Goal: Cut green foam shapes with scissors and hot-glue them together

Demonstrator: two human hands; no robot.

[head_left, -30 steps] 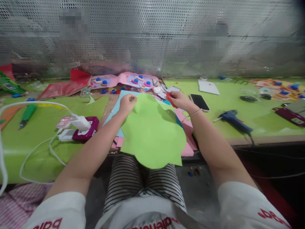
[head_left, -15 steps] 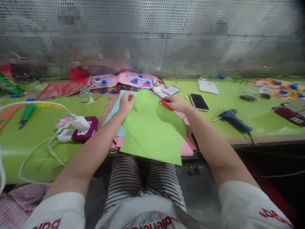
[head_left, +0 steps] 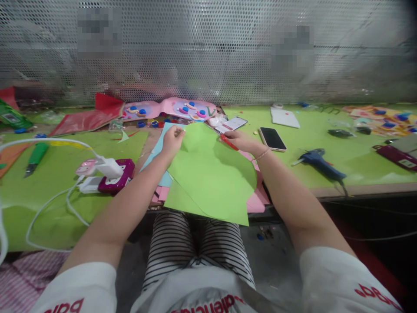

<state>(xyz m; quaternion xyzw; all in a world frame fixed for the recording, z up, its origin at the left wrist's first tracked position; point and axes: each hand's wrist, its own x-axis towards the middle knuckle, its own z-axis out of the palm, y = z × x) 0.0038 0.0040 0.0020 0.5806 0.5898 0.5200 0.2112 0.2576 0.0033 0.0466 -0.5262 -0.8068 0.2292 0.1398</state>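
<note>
A large sheet of light green paper (head_left: 211, 174) with curved cut edges lies in front of me, over another green sheet. My left hand (head_left: 173, 141) pinches its far left edge between thumb and fingers. At the far right edge, my right hand (head_left: 241, 142) is closed around red-handled scissors (head_left: 230, 141). Their blades point away to the left at the paper's far edge; how far they stand apart is hard to see. Beneath the green paper, light blue paper (head_left: 165, 178) shows at the left and pink paper (head_left: 256, 203) at the right.
A purple power socket (head_left: 126, 171) with white plugs and cables sits left, near a green utility knife (head_left: 36, 158). On the right lie a phone (head_left: 273, 139) and a blue glue gun (head_left: 321, 165). Decorated pink pieces (head_left: 187, 108) rest along the metal mesh (head_left: 195, 56).
The paper's right edge has shifted very slightly to the right. Both hands keep their grip in nearly the same places.
</note>
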